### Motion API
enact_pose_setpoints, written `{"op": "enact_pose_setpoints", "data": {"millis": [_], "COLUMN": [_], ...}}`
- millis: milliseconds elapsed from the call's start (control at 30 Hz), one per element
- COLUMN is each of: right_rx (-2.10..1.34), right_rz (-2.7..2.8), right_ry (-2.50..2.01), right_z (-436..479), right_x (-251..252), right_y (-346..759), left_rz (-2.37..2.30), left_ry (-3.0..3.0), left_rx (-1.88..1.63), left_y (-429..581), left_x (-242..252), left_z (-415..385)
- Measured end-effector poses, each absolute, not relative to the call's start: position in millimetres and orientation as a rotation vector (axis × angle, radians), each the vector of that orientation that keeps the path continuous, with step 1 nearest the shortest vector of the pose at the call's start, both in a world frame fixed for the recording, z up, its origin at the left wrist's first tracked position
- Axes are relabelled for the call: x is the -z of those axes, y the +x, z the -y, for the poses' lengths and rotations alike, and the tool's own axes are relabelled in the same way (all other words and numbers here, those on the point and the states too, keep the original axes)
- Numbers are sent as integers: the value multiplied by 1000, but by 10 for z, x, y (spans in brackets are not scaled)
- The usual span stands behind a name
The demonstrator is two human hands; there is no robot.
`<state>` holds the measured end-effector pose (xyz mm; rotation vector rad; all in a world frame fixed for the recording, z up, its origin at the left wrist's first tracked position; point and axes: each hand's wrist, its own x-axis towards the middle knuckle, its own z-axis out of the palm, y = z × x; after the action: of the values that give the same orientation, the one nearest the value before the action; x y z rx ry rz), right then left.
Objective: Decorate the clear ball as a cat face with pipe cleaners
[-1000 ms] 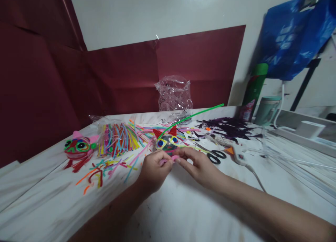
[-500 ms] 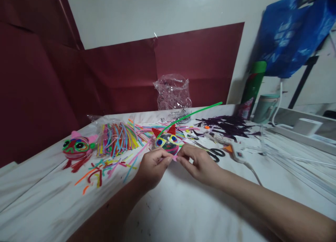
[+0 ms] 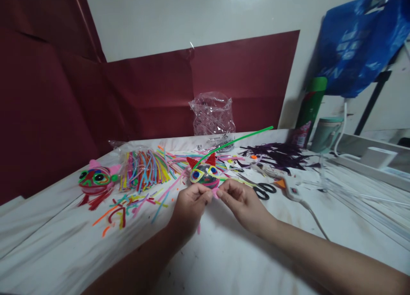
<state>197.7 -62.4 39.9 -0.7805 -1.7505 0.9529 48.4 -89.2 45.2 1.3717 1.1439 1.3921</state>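
Note:
Between my fingertips is a short pink pipe cleaner (image 3: 215, 193), bent or coiled; its exact shape is partly covered. My left hand (image 3: 191, 203) pinches one side of it, and my right hand (image 3: 242, 202) pinches the other. Another pink end pokes out below the left hand. Just behind both hands sits a round dark craft head (image 3: 205, 173) with red pointed ears, yellow-rimmed blue eyes and pink strands low on it. A long green pipe cleaner (image 3: 237, 139) slants up to the right from beside its left ear.
At left stands a finished-looking pink and red craft head (image 3: 95, 180). Pipe cleaners in a bag (image 3: 141, 169) and loose cut pieces (image 3: 123, 211) lie nearby. Right of my hands are black scissors (image 3: 264, 190), a glue gun (image 3: 292, 189) and purple shreds (image 3: 277, 153). A clear plastic bag (image 3: 213, 113) stands behind.
My hands stay pinched on the pink pipe cleaner, with slight finger movement. More of its pink shows between them, and a pink end now shows below my left hand. The view shifted slightly.

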Motion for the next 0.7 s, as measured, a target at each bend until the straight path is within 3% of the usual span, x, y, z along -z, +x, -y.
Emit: {"op": "enact_pose_setpoints", "data": {"millis": [500, 700], "right_rx": [-995, -1061], "right_rz": [1670, 1599], "right_ry": [-799, -775], "right_z": [676, 712], "right_x": [-428, -457], "right_y": [1966, 1942], "left_rz": [-1274, -1230], "left_ry": [1785, 1605], "left_rx": [-1593, -1511], "left_y": [500, 549], "left_x": [-414, -415], "left_z": [912, 947]}}
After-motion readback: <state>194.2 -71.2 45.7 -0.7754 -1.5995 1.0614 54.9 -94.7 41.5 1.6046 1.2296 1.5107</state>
